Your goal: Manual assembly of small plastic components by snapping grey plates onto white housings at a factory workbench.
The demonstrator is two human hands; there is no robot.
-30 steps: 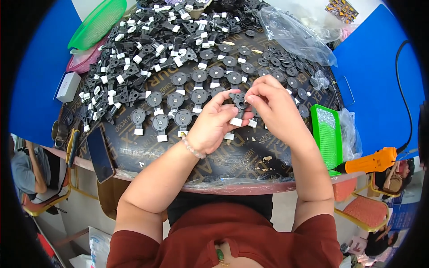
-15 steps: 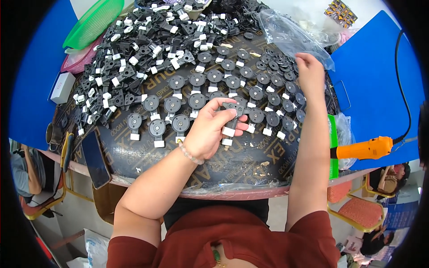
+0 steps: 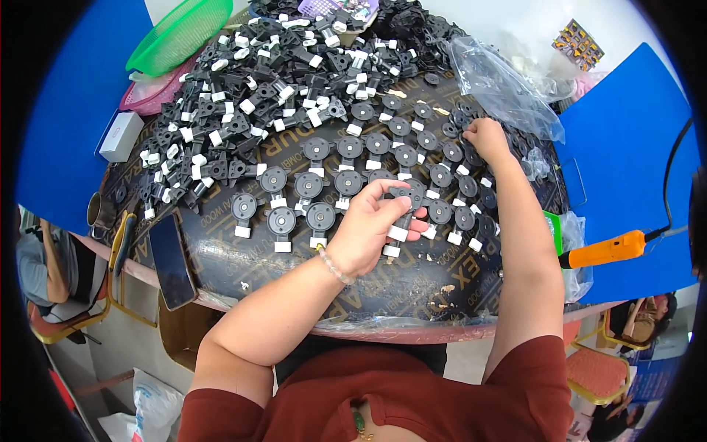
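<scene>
My left hand is closed around a black plastic bracket with a white block at its lower end, the thumb pressed on its flat face. It hangs over the front of several rows of black brackets topped with round black wheels. Farther right, my right hand reaches into a cluster of loose black discs. Its fingertips are pinched together among the discs; what they hold, if anything, is hidden.
A big heap of black-and-white brackets covers the back left, beside a green basket. A clear plastic bag lies back right. An orange electric screwdriver rests at the right. A phone lies near the front left edge.
My right hand has come down from beside the plastic bag to the loose discs, its fingers now pinched among them. My left hand keeps holding the bracket. The whole view has shifted slightly.
</scene>
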